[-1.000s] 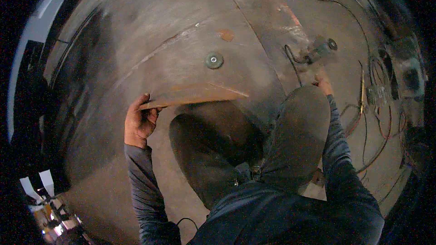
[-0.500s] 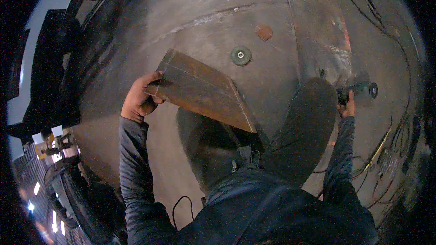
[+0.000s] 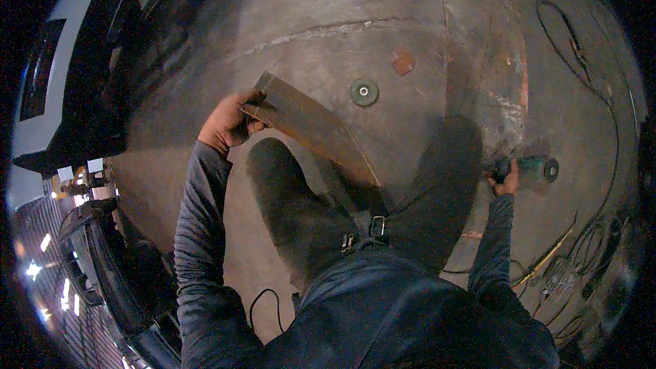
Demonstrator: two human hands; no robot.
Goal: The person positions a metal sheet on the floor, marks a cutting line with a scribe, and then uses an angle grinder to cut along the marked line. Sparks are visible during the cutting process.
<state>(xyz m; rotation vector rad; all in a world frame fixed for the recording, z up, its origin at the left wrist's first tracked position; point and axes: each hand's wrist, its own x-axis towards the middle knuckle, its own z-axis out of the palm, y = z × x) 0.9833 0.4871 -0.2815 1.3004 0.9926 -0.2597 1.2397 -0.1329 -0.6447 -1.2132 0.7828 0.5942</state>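
Observation:
My left hand (image 3: 231, 120) grips the upper left corner of a flat steel plate (image 3: 307, 130), brown with rust along its near side. The plate is tilted above my lap, and its far right edge carries a thin pale line. Off to the right, past my knee, my right hand (image 3: 506, 179) is closed around an angle grinder (image 3: 529, 166) with a green body and a dark round end. The grinder is low, at the floor. A round green-grey grinding disc (image 3: 364, 92) with a pale centre lies on the floor beyond the plate.
A small rusty metal piece (image 3: 403, 63) lies beyond the disc. On the right, a black cable (image 3: 610, 119) runs along the floor to coils near a yellowish rod (image 3: 552, 254). A crack (image 3: 314, 29) crosses the concrete. Dark equipment (image 3: 75, 75) stands at the far left.
The plate has tipped to a steeper angle, and my left hand has shifted slightly right. My right hand and the grinder sit a little lower and further left in view. My head view has also shifted.

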